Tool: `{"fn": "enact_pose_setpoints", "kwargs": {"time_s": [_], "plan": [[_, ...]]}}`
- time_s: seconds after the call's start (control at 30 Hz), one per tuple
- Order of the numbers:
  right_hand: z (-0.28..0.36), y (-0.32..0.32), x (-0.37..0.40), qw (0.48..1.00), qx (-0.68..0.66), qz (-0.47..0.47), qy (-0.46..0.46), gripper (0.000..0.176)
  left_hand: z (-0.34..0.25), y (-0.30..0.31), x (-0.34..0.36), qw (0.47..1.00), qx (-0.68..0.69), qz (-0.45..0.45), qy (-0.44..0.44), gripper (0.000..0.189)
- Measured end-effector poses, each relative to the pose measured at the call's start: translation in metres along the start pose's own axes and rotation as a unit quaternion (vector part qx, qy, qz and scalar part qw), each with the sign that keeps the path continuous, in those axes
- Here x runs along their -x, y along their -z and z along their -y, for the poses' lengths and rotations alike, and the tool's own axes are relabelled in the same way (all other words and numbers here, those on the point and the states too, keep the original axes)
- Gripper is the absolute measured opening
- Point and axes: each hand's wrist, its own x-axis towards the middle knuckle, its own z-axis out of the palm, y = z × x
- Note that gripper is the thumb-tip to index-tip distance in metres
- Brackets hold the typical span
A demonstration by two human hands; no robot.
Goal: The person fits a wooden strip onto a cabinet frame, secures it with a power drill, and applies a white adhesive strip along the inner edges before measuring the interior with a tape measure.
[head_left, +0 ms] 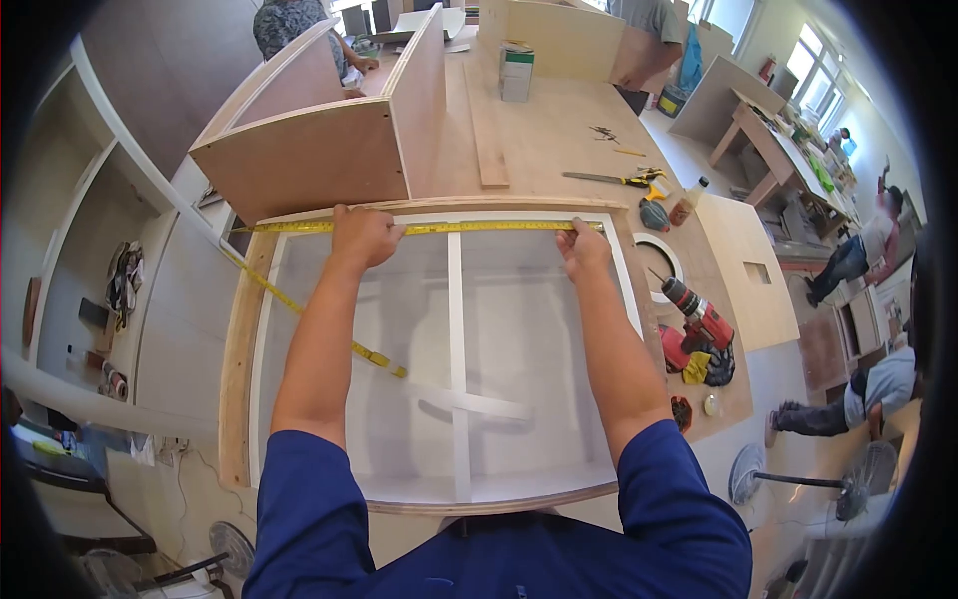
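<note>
A yellow tape measure (pixel 489 227) lies stretched along the far edge of a wooden cabinet frame (pixel 239 399) with a white inside. My left hand (pixel 367 237) is closed on the tape near the frame's far left. My right hand (pixel 584 250) pinches the tape close to the far right corner. Past the left corner the tape bends back, and its loose length hangs down across the frame toward the middle. A white divider (pixel 457 339) runs down the frame between my forearms.
A plywood box (pixel 309 160) stands beyond the frame. On the workbench (pixel 559 130) to the right are a handsaw (pixel 604 179), a red drill (pixel 699 311), a bottle (pixel 689 202) and a carton (pixel 516 72). Other people stand behind the bench and at right. Fans (pixel 866 479) stand on the floor.
</note>
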Motion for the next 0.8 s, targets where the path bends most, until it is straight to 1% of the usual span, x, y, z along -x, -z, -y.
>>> {"fn": "enact_pose_setpoints", "kwargs": {"time_s": [0.1,0.3,0.53,0.63,0.8], "plan": [[0.0004,0.0004,-0.0007,1.0,0.001,-0.004,0.002,0.02,-0.0012,0.0022,0.0002,1.0,0.012,0.008,0.009,0.033],[-0.0003,0.0001,-0.0006,1.0,-0.004,-0.004,0.001,0.016,-0.003,0.0047,0.0009,1.0,0.006,-0.002,-0.003,0.031],[0.0001,-0.001,0.0005,1.0,0.002,-0.009,0.007,0.019,-0.005,0.0088,0.0016,1.0,-0.009,-0.002,-0.01,0.032],[-0.0001,0.0,-0.0005,1.0,0.004,-0.007,0.006,0.014,-0.0038,0.005,0.0007,1.0,-0.012,-0.009,-0.016,0.033],[-0.0032,0.0019,-0.0067,1.0,0.002,-0.006,0.01,0.014,-0.0047,0.0066,0.0009,1.0,-0.012,-0.01,-0.02,0.033]]}}
